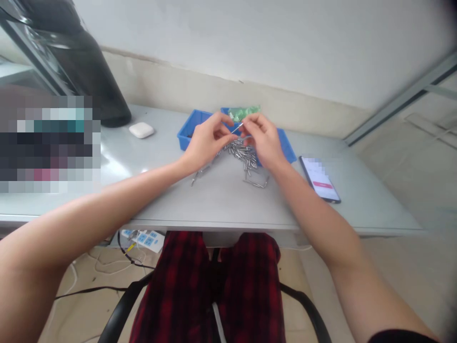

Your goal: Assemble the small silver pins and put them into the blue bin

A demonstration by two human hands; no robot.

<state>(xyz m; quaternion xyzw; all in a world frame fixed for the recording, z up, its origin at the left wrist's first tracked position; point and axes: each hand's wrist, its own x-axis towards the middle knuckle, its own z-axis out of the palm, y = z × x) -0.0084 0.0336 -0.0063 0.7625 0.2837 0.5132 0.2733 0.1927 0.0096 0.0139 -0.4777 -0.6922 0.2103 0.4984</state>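
Note:
Above the middle of the desk, my left hand (208, 136) and my right hand (263, 138) meet with curled fingers. A thin silvery metal pin (236, 128) slants between their fingertips; my right thumb and fingers pinch its upper end, and my left thumb and finger close about its lower end. Just below lies a loose pile of small metal pins (243, 153), partly covered by my hands. Nearer to me are a few separate pins (256, 183). Blue plastic bins stand around the hands, one at the left (185, 136) and one at the right (286, 146). Crumpled green plastic (244, 113) sits behind.
A phone (320, 180) with a lit screen lies at the right. On the left are a white rounded case (142, 130) and a tall dark bottle (96, 71). Beneath the grey desk (210, 205), a power strip (144, 239) and cables show. A wall rises behind.

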